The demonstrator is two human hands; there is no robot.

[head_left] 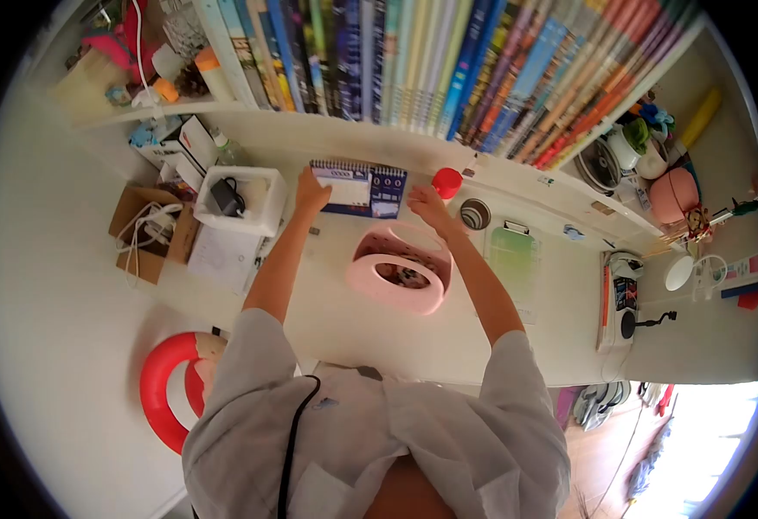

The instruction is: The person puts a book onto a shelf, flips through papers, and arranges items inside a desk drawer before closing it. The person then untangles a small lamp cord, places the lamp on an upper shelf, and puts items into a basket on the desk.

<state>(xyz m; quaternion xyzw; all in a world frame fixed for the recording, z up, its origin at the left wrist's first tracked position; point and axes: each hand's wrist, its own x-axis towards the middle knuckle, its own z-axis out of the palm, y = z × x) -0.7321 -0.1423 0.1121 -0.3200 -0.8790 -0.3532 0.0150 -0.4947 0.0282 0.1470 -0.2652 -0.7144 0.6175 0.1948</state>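
Observation:
A spiral-bound desk calendar (349, 192) with a dark blue border stands at the back of the white desk. My left hand (312, 192) is closed on its left edge, the thumb lying over the front page. Close to the calendar's right edge is my right hand (431, 210), its fingers stretched out and apart, with nothing seen in them. A red round object (447, 182) sits just behind that hand, and an open cylindrical cup (475, 214) stands to its right. Nearer to me, between my forearms, is a pink handled basket (396, 295) with small items inside.
Books (414, 69) fill the shelf above. On the left are a white foam box (273, 203) holding a black adapter and a cardboard box (132, 216) with cables. A green clipboard (513, 259) lies to the right, near a white organizer (607, 333).

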